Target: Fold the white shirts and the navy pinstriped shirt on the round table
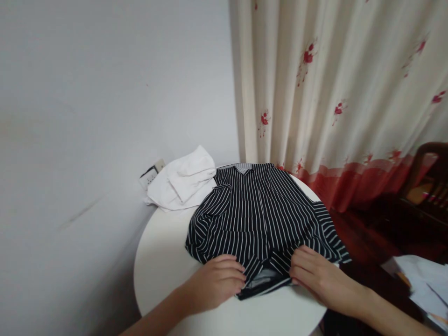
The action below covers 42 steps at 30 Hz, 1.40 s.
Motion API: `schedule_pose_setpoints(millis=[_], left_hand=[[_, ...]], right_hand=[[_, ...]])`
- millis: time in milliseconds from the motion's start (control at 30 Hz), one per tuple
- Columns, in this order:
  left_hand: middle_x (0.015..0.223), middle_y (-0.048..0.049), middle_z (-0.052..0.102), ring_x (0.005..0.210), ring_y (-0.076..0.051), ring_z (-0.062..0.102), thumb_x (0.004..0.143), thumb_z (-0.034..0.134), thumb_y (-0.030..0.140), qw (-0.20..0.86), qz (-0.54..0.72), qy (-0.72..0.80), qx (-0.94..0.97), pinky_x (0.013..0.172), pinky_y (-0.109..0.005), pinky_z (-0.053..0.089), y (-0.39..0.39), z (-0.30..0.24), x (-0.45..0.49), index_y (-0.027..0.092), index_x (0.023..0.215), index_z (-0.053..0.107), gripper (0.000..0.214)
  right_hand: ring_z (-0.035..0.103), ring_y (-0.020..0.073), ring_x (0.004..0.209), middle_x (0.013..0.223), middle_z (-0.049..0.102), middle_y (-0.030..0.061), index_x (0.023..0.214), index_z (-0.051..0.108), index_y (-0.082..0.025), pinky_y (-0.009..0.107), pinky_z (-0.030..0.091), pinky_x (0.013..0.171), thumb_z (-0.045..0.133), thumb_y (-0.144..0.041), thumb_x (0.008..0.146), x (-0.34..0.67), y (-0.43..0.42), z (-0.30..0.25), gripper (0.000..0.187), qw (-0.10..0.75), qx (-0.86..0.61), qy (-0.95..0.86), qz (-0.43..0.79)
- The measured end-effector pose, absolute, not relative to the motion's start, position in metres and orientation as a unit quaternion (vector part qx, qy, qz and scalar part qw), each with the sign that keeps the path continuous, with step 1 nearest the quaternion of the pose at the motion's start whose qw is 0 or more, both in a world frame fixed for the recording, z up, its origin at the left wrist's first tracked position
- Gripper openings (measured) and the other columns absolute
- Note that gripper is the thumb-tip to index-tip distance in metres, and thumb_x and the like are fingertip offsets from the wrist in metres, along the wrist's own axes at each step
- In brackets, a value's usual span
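Observation:
A dark shirt with thin white stripes (261, 214) lies spread on a round white table (161, 266), collar toward the curtain. My left hand (219, 280) rests on the shirt's near hem at its left, fingers curled and pressed together on the cloth. At the hem's right side my right hand (315, 275) pinches the fabric, fingers bent inward. Between the two hands a small fold of the hem shows its grey underside.
A folded white garment (184, 183) lies at the table's far left edge against the grey wall, beside a wall socket (151, 173). A cream curtain with red flowers (336, 93) hangs behind. A dark wooden chair (425, 186) and some papers (425, 282) are at right.

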<state>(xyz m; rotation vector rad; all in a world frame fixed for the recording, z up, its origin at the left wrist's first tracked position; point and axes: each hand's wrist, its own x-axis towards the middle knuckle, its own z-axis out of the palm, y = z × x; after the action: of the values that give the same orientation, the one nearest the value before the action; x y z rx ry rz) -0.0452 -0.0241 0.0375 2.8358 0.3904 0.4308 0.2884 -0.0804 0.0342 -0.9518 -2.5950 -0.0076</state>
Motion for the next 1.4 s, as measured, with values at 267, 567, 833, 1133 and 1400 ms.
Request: schedule_pose_setpoints(millis=[267, 567, 833, 1133, 1400], left_hand=[[0.11, -0.0026, 0.076, 0.105, -0.016, 0.069, 0.102, 0.05, 0.028, 0.259, 0.121, 0.182, 0.941, 0.098, -0.031, 0.05, -0.007, 0.067, -0.042, 0.025, 0.117, 0.071, 0.025], [0.139, -0.0029, 0.063, 0.135, -0.021, 0.051, 0.096, 0.044, 0.009, 0.067, 0.132, 0.254, 0.956, 0.12, -0.051, 0.031, 0.047, 0.053, -0.045, 0.027, 0.128, 0.065, 0.042], [0.152, -0.009, 0.048, 0.141, -0.029, 0.043, 0.092, 0.057, 0.029, 0.003, 0.221, 0.439, 0.871, 0.118, -0.052, 0.036, 0.079, 0.036, -0.137, 0.025, 0.145, 0.049, 0.054], [0.104, -0.006, 0.076, 0.102, -0.026, 0.069, 0.078, 0.048, 0.031, 0.151, 0.29, 0.566, 0.757, 0.1, -0.04, 0.052, 0.091, 0.031, -0.126, 0.021, 0.098, 0.07, 0.032], [0.071, 0.0005, 0.069, 0.07, -0.02, 0.066, 0.081, 0.053, 0.043, 0.188, 0.272, 0.614, 0.717, 0.064, -0.028, 0.051, 0.026, 0.051, -0.166, 0.021, 0.096, 0.07, 0.031]], right_hand=[[0.059, 0.0159, 0.077, 0.081, 0.064, 0.0014, 0.086, 0.064, -0.021, 0.027, 0.043, 0.071, 0.049, -0.036, 0.102, 0.281, -0.098, 0.053, 0.027, 0.114, -0.319, -0.915, 0.219], [0.045, 0.0276, 0.137, 0.145, 0.055, 0.0081, 0.14, 0.057, -0.028, 0.051, 0.036, 0.115, 0.049, -0.034, 0.101, 0.294, -0.054, 0.019, 0.04, 0.205, -0.468, -0.853, 0.11], [0.043, 0.0297, 0.14, 0.148, 0.053, 0.0051, 0.137, 0.061, -0.034, 0.055, 0.034, 0.117, 0.054, -0.04, 0.098, 0.346, -0.078, 0.003, 0.039, 0.196, -0.499, -0.839, 0.091], [0.043, 0.0271, 0.14, 0.148, 0.053, 0.0054, 0.141, 0.057, -0.033, 0.056, 0.032, 0.118, 0.051, -0.024, 0.097, 0.324, -0.069, 0.007, 0.046, 0.165, -0.463, -0.861, 0.129], [0.056, 0.0258, 0.127, 0.136, 0.062, 0.0073, 0.123, 0.07, -0.029, 0.047, 0.044, 0.111, 0.052, -0.018, 0.093, 0.336, -0.063, 0.005, 0.037, 0.19, -0.455, -0.86, 0.135]])
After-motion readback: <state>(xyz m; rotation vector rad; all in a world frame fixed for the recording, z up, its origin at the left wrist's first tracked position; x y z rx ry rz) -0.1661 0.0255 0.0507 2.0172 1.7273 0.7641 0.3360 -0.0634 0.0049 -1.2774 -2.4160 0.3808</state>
